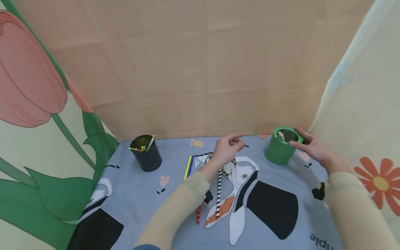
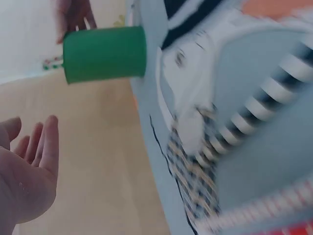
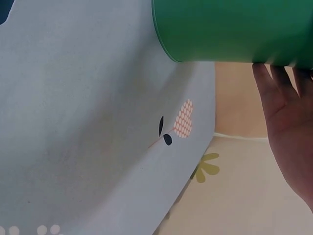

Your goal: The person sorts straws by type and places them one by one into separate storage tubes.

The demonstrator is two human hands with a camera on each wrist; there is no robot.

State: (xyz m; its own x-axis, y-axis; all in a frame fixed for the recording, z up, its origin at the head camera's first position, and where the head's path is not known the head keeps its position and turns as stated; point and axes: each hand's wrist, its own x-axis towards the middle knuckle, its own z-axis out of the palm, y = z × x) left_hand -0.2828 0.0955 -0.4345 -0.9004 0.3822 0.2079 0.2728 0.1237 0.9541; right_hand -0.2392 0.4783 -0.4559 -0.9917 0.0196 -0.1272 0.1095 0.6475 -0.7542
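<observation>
A table covered w/ a grey-blue printed cloth (image 1: 140, 187) stands in front of a beige backdrop, w/ flower-print sheets at both sides.

The green cup (image 1: 282, 145) stands upright near the far right corner of the table, w/ some pale sticks inside it. The right hand (image 1: 307, 146) is at its rim: the thumb and fingertips touch the top edge from the right side, fingers nearly straight, not wrapped around the cup wall. In the right wrist view the fingers (image 3: 281, 81) lie against the cup (image 3: 234, 29) edge.

The left hand (image 1: 225, 150) hovers over the far middle of the table, well left of the green cup. It seems to pinch a thin stick (image 1: 240, 143) between thumb and fingertips in the head view, but in the left wrist view the fingers (image 2: 41, 142) look relaxed and I see nothing in them, so I cannot tell for sure.

Under the left forearm lies 1 black-white striped straw (image 1: 218, 189). Just left of it lie 1 yellow straw (image 1: 188, 167) and 1 blue dotted one, and 1 red straw (image 1: 198, 215) nearer to the front edge. A black cup (image 1: 146, 153) w/ a few straws stands near the far left corner.
</observation>
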